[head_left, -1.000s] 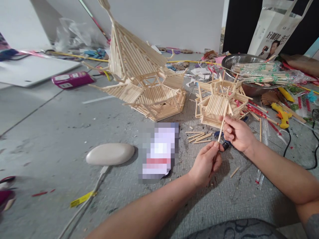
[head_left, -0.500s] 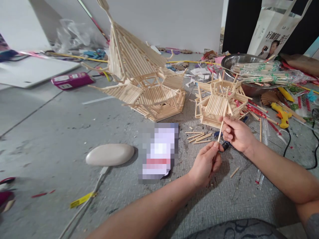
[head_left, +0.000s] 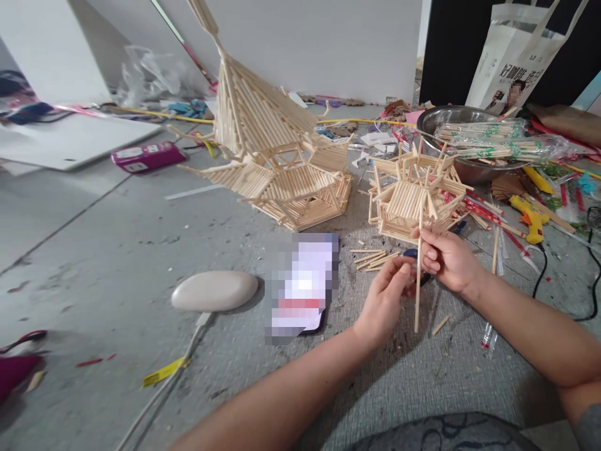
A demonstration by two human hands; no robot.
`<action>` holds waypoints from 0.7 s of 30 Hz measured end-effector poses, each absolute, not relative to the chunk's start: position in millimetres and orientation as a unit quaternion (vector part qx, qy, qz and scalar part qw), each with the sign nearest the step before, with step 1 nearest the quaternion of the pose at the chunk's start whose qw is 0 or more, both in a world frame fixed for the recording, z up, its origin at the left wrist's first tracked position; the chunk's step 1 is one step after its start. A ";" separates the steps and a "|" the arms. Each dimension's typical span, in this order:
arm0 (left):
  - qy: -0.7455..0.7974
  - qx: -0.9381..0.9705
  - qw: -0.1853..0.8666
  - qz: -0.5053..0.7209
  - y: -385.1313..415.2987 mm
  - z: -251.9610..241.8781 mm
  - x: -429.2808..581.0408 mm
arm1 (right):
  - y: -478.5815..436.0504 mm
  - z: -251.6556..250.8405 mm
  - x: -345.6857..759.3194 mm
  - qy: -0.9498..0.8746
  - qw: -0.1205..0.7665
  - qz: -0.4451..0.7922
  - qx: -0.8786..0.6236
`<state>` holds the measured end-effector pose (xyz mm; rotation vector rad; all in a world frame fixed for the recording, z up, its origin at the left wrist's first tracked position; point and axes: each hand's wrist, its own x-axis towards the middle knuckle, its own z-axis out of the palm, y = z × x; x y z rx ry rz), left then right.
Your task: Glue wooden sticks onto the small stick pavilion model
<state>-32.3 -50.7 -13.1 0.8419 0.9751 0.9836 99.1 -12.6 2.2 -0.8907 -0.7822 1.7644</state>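
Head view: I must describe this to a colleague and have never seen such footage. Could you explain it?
No machine here: a person works bare-handed, filmed by a camera worn on the head, looking forward and down. The right hand pinches a thin wooden stick; the left hand is close by, contact unclear. On the floor stand a tall pagoda-like stick model and a smaller stick model. Around them are a smartphone, short loose sticks, a yellow glue gun and a metal bowl of plastic-wrapped sticks.
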 end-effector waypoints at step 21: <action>0.366 0.523 0.540 0.548 -41.8 8.2 -23.5 | -34.3 21.0 110.5 -0.390 0.417 0.751 -0.332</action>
